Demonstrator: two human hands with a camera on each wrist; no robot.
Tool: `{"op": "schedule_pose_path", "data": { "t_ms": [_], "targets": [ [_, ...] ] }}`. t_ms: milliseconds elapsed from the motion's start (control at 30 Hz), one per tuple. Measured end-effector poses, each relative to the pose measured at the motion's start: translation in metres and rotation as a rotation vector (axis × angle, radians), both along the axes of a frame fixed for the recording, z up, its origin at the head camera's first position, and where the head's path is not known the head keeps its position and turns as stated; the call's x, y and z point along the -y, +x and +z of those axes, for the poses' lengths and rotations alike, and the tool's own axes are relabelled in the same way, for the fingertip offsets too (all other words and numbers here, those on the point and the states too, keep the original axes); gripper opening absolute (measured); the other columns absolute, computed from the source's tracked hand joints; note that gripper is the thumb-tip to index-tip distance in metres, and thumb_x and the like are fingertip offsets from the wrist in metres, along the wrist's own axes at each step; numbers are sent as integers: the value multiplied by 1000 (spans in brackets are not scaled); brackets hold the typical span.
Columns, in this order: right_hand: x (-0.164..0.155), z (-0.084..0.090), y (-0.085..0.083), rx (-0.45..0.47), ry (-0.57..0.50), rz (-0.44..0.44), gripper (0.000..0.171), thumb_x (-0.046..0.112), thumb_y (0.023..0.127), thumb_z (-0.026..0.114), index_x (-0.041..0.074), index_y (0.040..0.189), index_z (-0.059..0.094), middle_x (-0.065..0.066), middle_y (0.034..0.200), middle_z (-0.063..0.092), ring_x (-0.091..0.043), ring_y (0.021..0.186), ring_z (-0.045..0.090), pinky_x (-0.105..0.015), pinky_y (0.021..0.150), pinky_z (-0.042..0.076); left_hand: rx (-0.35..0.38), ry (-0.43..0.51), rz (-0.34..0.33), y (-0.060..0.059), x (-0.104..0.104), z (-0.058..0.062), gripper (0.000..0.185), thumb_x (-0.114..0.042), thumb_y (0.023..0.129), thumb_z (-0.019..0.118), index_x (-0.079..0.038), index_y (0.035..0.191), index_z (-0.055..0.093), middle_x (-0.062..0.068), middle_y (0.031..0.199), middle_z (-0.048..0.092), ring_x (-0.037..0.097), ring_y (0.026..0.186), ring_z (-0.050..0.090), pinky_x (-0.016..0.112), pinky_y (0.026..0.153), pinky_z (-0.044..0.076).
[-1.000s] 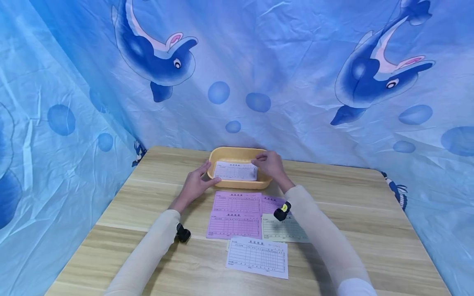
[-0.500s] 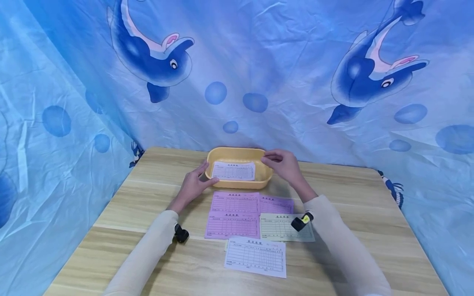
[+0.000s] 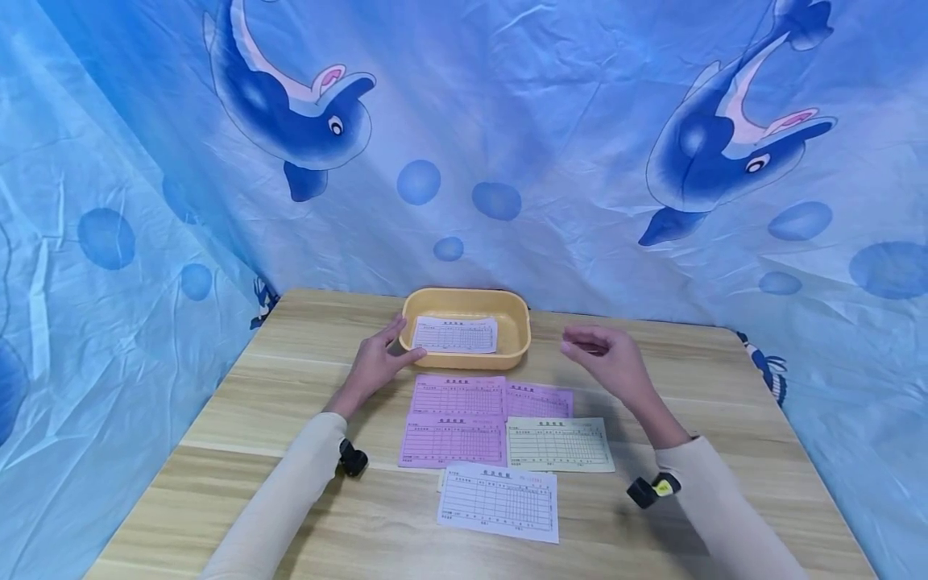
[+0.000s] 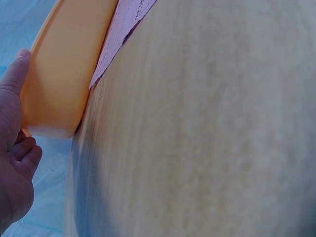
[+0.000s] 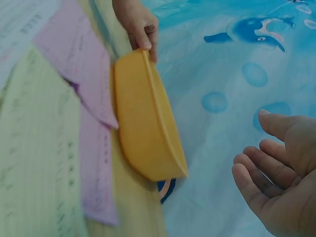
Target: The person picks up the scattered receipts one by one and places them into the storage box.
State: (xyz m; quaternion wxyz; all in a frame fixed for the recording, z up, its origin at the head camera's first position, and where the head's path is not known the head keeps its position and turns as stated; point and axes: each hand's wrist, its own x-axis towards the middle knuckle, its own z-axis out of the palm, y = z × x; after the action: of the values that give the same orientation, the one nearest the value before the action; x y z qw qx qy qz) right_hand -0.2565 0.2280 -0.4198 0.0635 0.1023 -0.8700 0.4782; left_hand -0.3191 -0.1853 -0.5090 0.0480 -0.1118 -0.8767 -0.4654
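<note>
A yellow tray (image 3: 518,322) stands at the back of the wooden table (image 3: 725,419) with a white printed slip (image 3: 454,334) lying in it. My left hand (image 3: 380,358) holds the tray's left end, the thumb along the front wall and the fingers round the corner; in the left wrist view the thumb of the left hand (image 4: 15,113) lies against the tray (image 4: 59,74). My right hand (image 3: 605,358) hovers to the right of the tray, its fingers loosely bent and holding nothing. The right wrist view shows that right hand (image 5: 276,182) apart from the tray (image 5: 143,123).
Three pink slips (image 3: 460,395) lie in front of the tray, with a pale yellow slip (image 3: 558,443) to their right and a white slip (image 3: 499,501) nearest me. A blue dolphin-print cloth (image 3: 507,121) hangs round the table's back and sides.
My right hand has left the tray's right rim and moved right and towards me, empty. The left hand stays on the tray. The white slip lies flat in the tray.
</note>
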Motion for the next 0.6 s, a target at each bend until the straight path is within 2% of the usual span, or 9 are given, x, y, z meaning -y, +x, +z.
{"op": "schedule_pose_path", "data": {
  "t_ms": [267, 400, 600],
  "targets": [
    [-24, -24, 22, 14, 50, -32, 41, 29, 95, 75, 2, 125, 71, -12, 116, 75, -24, 100, 73, -17, 82, 57, 11, 10, -1, 1, 1, 1, 96, -57, 84, 79, -5, 155, 40, 7, 166, 30, 25, 153, 28, 47, 125, 27],
    [-36, -42, 30, 31, 82, -49, 40, 28, 94, 77, 2, 125, 71, -10, 114, 76, -23, 99, 73, -17, 81, 57, 15, 12, -3, 1, 1, 2, 96, -56, 84, 79, -4, 155, 40, 6, 166, 30, 25, 153, 28, 46, 125, 28],
    [-49, -67, 43, 80, 96, -85, 42, 27, 93, 78, 0, 125, 70, -14, 113, 76, -28, 101, 73, -18, 81, 58, 15, 12, -4, 1, 0, 3, 97, -57, 84, 79, -4, 155, 40, 7, 165, 30, 23, 153, 28, 45, 125, 28]
  ]
}}
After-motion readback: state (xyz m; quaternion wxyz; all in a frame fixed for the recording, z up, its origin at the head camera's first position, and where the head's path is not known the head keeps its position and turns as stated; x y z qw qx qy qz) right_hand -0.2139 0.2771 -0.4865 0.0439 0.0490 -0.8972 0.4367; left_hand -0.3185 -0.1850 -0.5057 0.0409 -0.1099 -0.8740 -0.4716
